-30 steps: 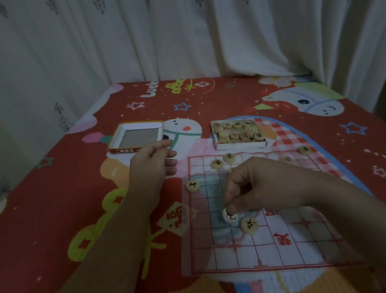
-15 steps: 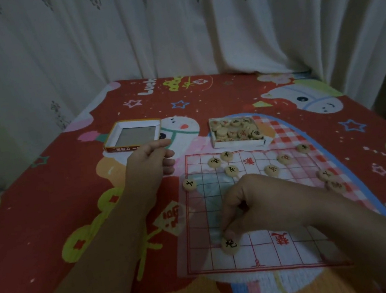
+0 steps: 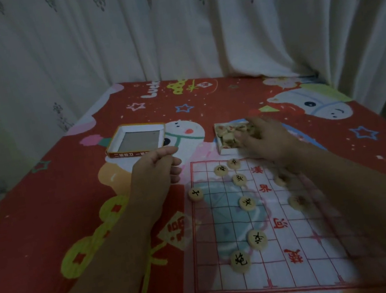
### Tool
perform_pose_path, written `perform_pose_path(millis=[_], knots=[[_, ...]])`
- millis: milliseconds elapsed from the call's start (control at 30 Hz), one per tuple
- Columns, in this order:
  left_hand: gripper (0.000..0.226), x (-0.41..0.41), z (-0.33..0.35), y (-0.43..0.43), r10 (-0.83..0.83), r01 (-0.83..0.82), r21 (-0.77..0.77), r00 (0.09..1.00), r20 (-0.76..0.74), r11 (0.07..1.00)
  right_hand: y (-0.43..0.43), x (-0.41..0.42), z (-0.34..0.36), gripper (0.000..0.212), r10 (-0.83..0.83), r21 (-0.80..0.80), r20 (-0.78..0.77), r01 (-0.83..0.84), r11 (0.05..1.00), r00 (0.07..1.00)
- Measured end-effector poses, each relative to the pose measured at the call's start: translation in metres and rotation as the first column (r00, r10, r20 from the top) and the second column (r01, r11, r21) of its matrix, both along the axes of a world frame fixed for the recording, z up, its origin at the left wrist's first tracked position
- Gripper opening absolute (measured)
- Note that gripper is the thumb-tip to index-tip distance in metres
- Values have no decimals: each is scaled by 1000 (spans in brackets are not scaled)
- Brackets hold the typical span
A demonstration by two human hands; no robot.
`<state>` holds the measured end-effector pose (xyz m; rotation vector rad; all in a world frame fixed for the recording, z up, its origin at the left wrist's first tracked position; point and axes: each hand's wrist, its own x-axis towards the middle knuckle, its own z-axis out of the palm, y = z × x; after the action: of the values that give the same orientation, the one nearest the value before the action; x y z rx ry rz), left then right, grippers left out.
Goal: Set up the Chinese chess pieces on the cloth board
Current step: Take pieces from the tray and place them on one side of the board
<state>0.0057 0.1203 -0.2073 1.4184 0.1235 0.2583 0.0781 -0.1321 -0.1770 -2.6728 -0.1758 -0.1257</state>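
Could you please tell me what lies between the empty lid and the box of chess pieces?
In the head view, no object: only bare tablecloth with a printed snowman separates the lid from the box.

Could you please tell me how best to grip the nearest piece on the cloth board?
Pinch the nearest piece by its rim from above, at far-left and near-right: it lies flat, face up, and another piece sits close at its far right.
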Motion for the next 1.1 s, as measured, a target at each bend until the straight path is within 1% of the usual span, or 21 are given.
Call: perform_pose_path(millis=[67, 133, 233, 400, 467, 500, 567, 633, 800, 900, 933, 1000, 1033, 1100], knots=[[25, 0, 0, 0, 7, -7, -1, 1000, -5, 1000, 6, 12, -4, 80, 30, -74, -54, -34, 997, 998], [25, 0, -1, 1, 10, -10, 6, 1000, -7, 1000, 12, 18, -7, 78, 72, -150, -76, -83, 985, 995], [25, -1, -1, 1, 11, -11, 14, 1000, -4, 1000, 20, 23, -12, 71, 143, -237, -38, -148, 960, 989], [24, -2, 1, 0, 28, -27, 21, 1000, -10, 999, 32, 32, -16, 66, 185, -244, 17, -175, 954, 983], [24, -2, 1, 0, 31, -31, 23, 999, -13, 999, 35, 37, -19, 66, 167, -240, 25, -156, 958, 986], [24, -3, 1, 0, 36, -36, 24, 999, -14, 999, 37, 40, -19, 63, 152, -227, 33, -141, 964, 988], [24, -4, 2, 0, 44, -44, 23, 999, -16, 999, 39, 45, -19, 49, 114, -195, 45, -103, 975, 992], [25, -4, 2, 1, 52, -51, 21, 999, -17, 998, 40, 50, -18, 41, 102, -194, 41, -92, 977, 994], [25, -4, 2, 1, 62, -61, 31, 998, -32, 998, 40, 57, -18, 45, 144, -224, 35, -132, 966, 989], [24, -3, 2, 0, 57, -56, 39, 998, -35, 998, 40, 56, -20, 54, 136, -209, 67, -119, 971, 988], [24, -4, 2, 0, 58, -57, 42, 998, -35, 998, 40, 56, -20, 50, 131, -209, 75, -113, 971, 989], [24, -4, 3, 0, 57, -56, 43, 998, -33, 997, 40, 57, -18, 36, 126, -211, 76, -108, 972, 989], [23, -5, 2, 0, 56, -55, 42, 998, -28, 998, 40, 58, -17, 33, 127, -216, 74, -109, 970, 989], [24, -6, 3, 1, 56, -55, 42, 998, -23, 998, 41, 60, -17, 33, 132, -216, 86, -110, 970, 988]])
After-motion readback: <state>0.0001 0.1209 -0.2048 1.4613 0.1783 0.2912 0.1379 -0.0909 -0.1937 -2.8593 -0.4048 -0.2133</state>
